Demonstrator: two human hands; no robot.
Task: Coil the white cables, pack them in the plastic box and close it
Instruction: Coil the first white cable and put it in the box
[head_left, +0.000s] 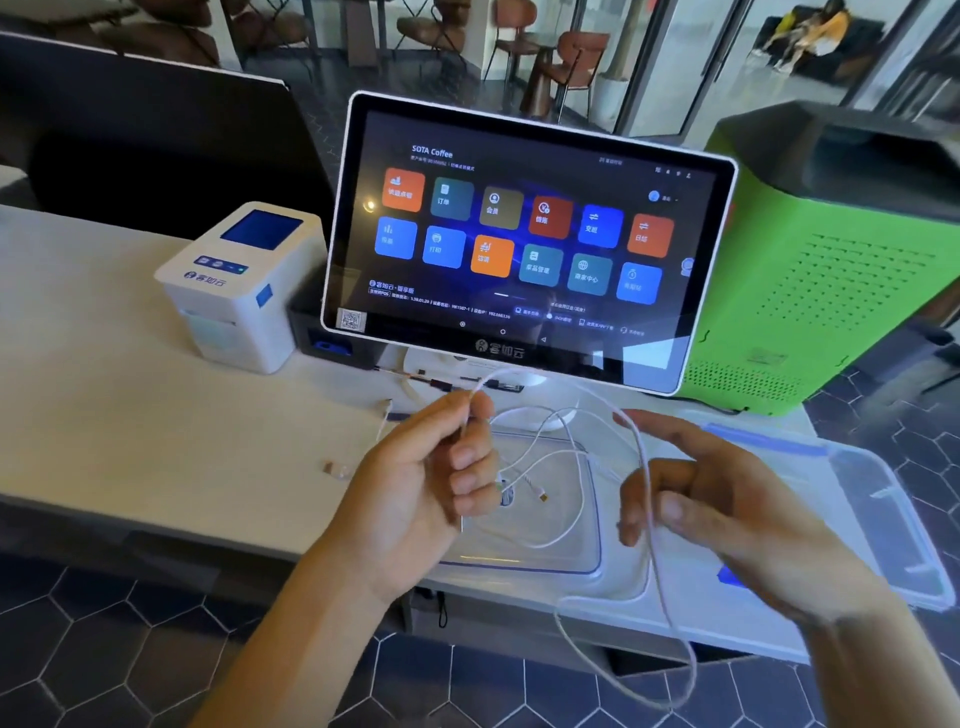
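My left hand pinches one end of a thin white cable between thumb and fingers, above the counter's front edge. The cable arcs right and drapes over my right hand, whose fingers are spread; it then hangs in a loop below the counter edge. Beneath my hands, the clear plastic box stands open on the counter with another white cable lying loosely in it. Its clear lid, with blue clips, lies to the right.
A touchscreen terminal stands just behind the box. At the left a white label printer sits on the white counter, a green machine at the right. Small connectors lie left of my hands.
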